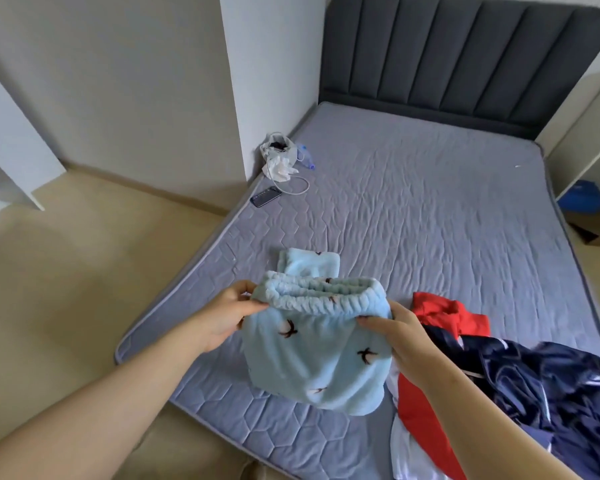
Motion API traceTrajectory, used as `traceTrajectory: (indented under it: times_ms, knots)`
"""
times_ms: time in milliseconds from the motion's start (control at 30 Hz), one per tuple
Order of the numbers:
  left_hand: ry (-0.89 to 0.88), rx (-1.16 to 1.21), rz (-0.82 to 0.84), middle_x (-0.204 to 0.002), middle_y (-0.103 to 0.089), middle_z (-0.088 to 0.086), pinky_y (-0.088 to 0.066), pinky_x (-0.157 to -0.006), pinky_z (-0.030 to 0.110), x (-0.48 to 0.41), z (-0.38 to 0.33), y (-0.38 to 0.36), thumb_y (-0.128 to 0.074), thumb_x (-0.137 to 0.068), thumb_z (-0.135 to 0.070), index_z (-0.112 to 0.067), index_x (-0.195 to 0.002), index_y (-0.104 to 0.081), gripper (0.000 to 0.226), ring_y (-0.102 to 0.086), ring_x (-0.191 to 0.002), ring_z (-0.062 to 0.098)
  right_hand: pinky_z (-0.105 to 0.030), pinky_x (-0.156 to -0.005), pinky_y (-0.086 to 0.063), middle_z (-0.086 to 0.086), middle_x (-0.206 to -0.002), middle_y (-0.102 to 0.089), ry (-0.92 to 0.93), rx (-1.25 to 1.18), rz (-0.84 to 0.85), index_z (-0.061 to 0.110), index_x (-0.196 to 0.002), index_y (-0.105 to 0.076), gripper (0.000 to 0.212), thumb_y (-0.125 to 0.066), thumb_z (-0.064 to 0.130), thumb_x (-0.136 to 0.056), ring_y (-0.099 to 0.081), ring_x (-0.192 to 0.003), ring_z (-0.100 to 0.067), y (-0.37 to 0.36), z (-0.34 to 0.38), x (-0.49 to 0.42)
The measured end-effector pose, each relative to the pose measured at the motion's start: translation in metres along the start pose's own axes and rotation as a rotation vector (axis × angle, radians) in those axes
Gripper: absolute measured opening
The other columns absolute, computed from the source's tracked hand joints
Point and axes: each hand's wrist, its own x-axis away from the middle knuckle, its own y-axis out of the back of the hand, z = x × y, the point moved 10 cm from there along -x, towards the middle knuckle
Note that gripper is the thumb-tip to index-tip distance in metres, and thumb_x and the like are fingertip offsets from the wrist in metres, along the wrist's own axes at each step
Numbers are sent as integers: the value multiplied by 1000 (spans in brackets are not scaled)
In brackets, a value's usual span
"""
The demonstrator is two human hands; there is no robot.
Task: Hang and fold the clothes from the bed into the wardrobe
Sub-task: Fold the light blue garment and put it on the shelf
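Hands, left, right, gripping blue fleece trousers waistband above mattress

Soft, even daylight is filling the room, its source lying outside the frame. Faint shadows are pooling on the floor beside the bed. The wide lens is bending the headboard and the wall edges and stretching the forearms near the bottom corners. Fine detail is looking slightly smeared throughout.

On the mattress, trousers; clothes pile just right; phone behind, near perhaps a bag.
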Motion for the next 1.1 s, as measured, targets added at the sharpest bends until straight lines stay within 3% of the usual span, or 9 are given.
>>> traceTrajectory:
  times_ms: [133, 267, 367, 433, 533, 667, 833, 967, 1100]
  knots:
    - [47, -34, -25, -84, -59, 4, -43, -65, 26, -59, 8, 6, -59, -87, 0, -15, -86, -53, 16, -57, -75, 16, -25, -64, -50, -1, -81, -65, 11, 202, -152, 19, -84, -60, 17, -71, 7, -79, -62, -76, -16, 8, -1, -55]
    - [48, -68, -68, -87, -58, 3, -41, -66, 26, -142, -4, 15, -62, -86, -6, -17, -86, -53, 15, -54, -76, 17, -39, -74, -53, -5, -83, -66, 29, 371, -322, 26, -82, -60, 18, -76, 24, -75, -62, -82, -23, 15, 9, -135]
    - [-1, -170, -144, -102, -57, 3, -43, -73, 28, -209, -20, 21, -60, -90, -15, -19, -97, -52, 11, -55, -89, 18, -30, -65, -48, -13, -95, -62, 30, 372, -403, 21, -106, -59, 27, -69, 26, -82, -58, -88, -25, 16, 12, -198]
    - [-18, -324, -207, -126, -51, 7, -41, -89, 30, -253, -24, 24, -52, -94, -19, -19, -127, -43, 34, -51, -112, 23, -32, -83, -45, -17, -121, -53, -27, 422, -426, 14, -137, -43, 50, -59, 24, -90, -51, -111, -28, 14, 0, -236]
    - [72, -451, -241, -148, -30, 12, -33, -104, 36, -303, 2, 22, -45, -97, -20, -22, -148, -16, 59, -36, -132, 28, -34, -106, -32, -11, -152, -26, -134, 554, -356, 13, -149, -20, 61, -49, 18, -95, -33, -136, -27, -3, -35, -265]
    - [68, -671, -58, -143, -35, 13, -42, -94, 34, -326, 58, -14, -42, -97, -18, -21, -147, -20, 54, -45, -122, 32, -33, -107, -31, -3, -153, -27, -223, 707, -189, 19, -149, -21, 58, -45, 18, -96, -33, -137, -23, -30, -103, -261]
    - [-42, -969, 242, -150, -26, -2, -37, -101, 37, -298, 141, -47, -39, -98, -23, -23, -147, -16, 55, -37, -131, 22, -33, -112, -22, 5, -155, -21, -291, 953, 35, 23, -149, -17, 58, -42, 21, -96, -21, -142, -17, -54, -186, -242]
    - [-99, -1128, 459, -145, -30, 1, -35, -101, 36, -258, 221, -66, -48, -94, -32, -18, -146, -19, 62, -34, -131, 21, -30, -114, -13, 9, -156, -13, -282, 1138, 263, 26, -149, -12, 60, -40, 26, -97, -11, -144, -12, -77, -255, -222]
    - [-88, -1376, 596, -156, -4, 1, -17, -111, 44, -229, 306, -68, -50, -86, -51, -20, -148, -13, 78, 0, -145, 23, -36, -116, -7, 4, -158, -2, -259, 1334, 428, 29, -148, -14, 72, -52, 46, -89, -2, -146, -19, -87, -320, -205]
